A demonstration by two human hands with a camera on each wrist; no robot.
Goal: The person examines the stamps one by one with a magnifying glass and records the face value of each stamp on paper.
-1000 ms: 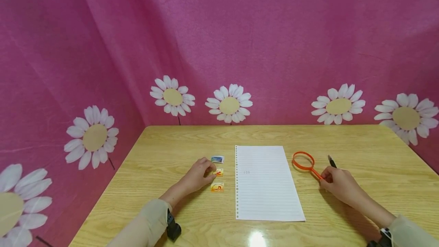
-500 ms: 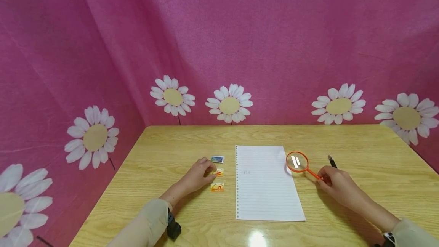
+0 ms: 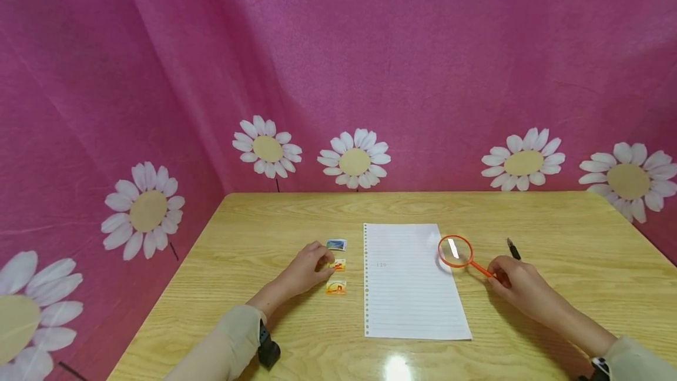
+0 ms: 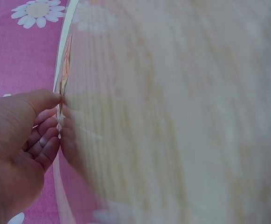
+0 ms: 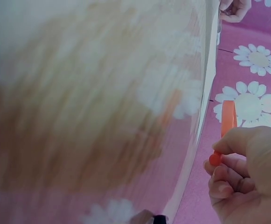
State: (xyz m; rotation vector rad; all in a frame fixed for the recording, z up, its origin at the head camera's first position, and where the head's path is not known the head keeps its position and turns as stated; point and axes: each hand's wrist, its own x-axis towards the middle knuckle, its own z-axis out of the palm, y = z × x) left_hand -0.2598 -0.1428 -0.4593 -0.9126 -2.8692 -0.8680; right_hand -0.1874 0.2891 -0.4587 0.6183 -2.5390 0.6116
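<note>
My right hand (image 3: pixel 520 280) pinches the handle end of an orange-rimmed magnifying glass (image 3: pixel 455 251) between thumb and fingers. Its lens hangs over the right edge of a lined sheet (image 3: pixel 412 304), which bears a small "120" at left. In the right wrist view the orange handle (image 5: pixel 228 116) juts past the thumb. My left hand (image 3: pixel 303 270) rests on the table, thumb and fingertips at the left end of a small yellow-red stamp-like picture (image 3: pixel 339 265), partly hiding it. A blue one (image 3: pixel 337 244) lies beyond it and another yellow one (image 3: pixel 336 288) nearer me.
A black pen (image 3: pixel 513 249) lies just beyond my right hand. The wooden table (image 3: pixel 285 210) is glossy, with a bright glare near its front. Behind it hangs a pink cloth (image 3: pixel 423 75) with white flowers.
The magnifying glass has been raised off the table and shifted left, from beside the sheet to over its right edge. My left hand has stayed in place.
</note>
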